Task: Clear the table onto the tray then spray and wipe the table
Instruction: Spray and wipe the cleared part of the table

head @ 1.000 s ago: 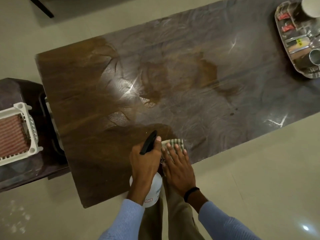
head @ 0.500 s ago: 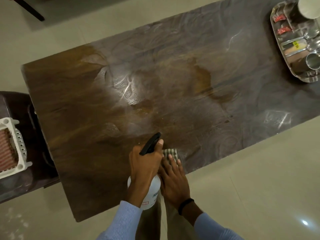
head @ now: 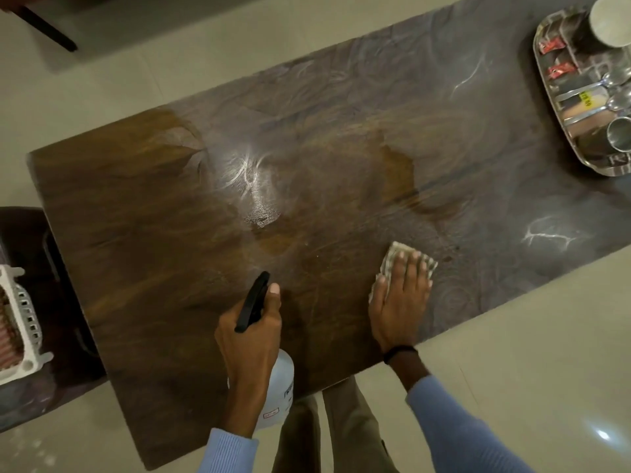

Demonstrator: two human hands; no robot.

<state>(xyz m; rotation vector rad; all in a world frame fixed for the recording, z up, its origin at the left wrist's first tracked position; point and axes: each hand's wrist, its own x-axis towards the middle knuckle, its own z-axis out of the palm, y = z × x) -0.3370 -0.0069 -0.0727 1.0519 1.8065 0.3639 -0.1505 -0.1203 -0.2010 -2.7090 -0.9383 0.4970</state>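
At the table's (head: pixel 136 216) near edge, the left hand (head: pixel 251 332) is curled round the spray bottle (head: pixel 278 394). To its right, the right hand (head: pixel 399 302) lies flat, fingers straight, pressing the cloth (head: pixel 392 254) down. The loaded tray (head: pixel 539 59) sits at the far right corner.

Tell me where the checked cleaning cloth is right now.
In the head view, the checked cleaning cloth lies on the dark wooden table near its front edge, pressed under the right hand, right of the white spray bottle.
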